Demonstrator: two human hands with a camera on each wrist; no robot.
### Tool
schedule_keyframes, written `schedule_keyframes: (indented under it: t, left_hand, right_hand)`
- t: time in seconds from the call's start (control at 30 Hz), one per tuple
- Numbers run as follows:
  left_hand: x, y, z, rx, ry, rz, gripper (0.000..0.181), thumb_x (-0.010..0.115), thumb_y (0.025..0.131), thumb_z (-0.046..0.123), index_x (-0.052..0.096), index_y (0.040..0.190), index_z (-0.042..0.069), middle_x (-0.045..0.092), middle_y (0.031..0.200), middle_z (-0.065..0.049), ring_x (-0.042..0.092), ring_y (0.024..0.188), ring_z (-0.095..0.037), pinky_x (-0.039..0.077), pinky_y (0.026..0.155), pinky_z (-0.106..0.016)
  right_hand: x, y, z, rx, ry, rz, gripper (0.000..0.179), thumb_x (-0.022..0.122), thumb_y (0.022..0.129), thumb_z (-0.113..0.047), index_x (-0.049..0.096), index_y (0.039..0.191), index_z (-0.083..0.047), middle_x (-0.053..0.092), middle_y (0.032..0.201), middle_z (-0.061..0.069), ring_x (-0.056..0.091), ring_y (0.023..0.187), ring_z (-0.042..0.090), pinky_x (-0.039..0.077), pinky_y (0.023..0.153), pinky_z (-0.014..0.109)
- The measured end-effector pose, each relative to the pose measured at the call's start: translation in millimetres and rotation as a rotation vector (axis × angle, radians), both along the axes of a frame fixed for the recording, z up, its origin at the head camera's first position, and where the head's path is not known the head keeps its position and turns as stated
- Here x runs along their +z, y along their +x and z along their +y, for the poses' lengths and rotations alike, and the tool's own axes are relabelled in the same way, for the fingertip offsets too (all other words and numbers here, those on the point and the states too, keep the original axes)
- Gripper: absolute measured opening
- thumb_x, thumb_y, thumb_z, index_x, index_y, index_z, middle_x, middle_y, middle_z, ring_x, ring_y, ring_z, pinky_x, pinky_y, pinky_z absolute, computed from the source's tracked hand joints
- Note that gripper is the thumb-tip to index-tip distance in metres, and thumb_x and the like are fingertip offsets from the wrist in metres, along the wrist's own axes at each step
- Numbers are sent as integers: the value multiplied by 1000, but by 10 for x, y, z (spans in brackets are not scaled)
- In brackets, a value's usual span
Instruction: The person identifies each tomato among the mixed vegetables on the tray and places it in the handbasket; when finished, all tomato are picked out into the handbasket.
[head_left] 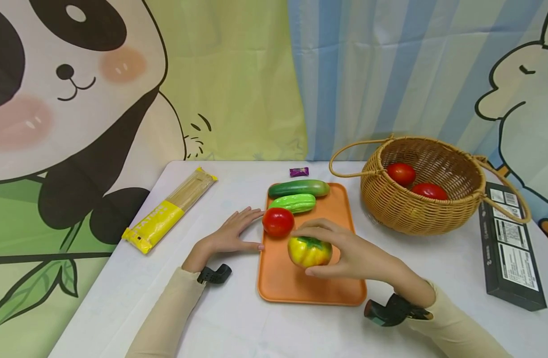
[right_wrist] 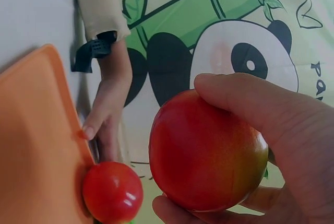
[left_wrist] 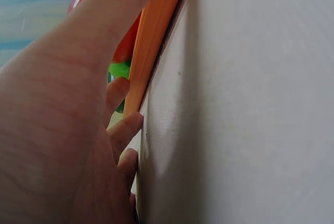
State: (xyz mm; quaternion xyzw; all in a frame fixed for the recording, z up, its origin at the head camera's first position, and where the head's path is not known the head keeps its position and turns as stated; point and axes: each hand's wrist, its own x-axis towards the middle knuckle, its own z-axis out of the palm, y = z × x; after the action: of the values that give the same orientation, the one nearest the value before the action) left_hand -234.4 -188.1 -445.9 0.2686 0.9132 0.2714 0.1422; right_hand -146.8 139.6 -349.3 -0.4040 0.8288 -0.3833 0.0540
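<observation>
My right hand (head_left: 345, 248) grips a ribbed yellow-and-red fruit (head_left: 310, 252) with a green top, holding it above the orange tray (head_left: 301, 291). In the right wrist view the underside of this ribbed fruit (right_wrist: 203, 153) looks red, between thumb and fingers. A red tomato (head_left: 278, 222) sits on the tray's left side. Behind it lie a light green cucumber (head_left: 294, 203) and a darker green cucumber-like vegetable (head_left: 298, 188). With fingers spread, my left hand (head_left: 231, 232) rests at the tray's left edge, its thumb tip touching the rim.
A wicker basket (head_left: 421, 219) with two red tomatoes (head_left: 401, 174) stands at the back right. Beside it lies a black box (head_left: 511, 248) with white labels. A yellow noodle packet (head_left: 166, 214) lies at left, and a small purple wrapped candy (head_left: 299, 172) behind the tray.
</observation>
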Motion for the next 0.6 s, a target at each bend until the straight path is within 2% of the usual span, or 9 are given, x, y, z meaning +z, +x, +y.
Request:
schedule_keyframes:
  t: [0.33,0.6]
  left_hand:
    - [6,4,2,-6,3,8,91,72,80,55,29,154,23,26,160,-2,6,151,-26,0,121,-50]
    - [7,2,-1,-2,4,6,91,72,80,55,30,154,23,26,160,-3,6,151,-27,0,121,-50]
  right_hand:
    - [100,-39,90,-8,-54,65,60,80,83,-26,55,137,-23,51,136,-1,52,117,15,52,93,36]
    - [199,-60,225,-82,-59,167,63,83,79,-20,56,136,-21,52,136,-1,52,116,15,53,89,33]
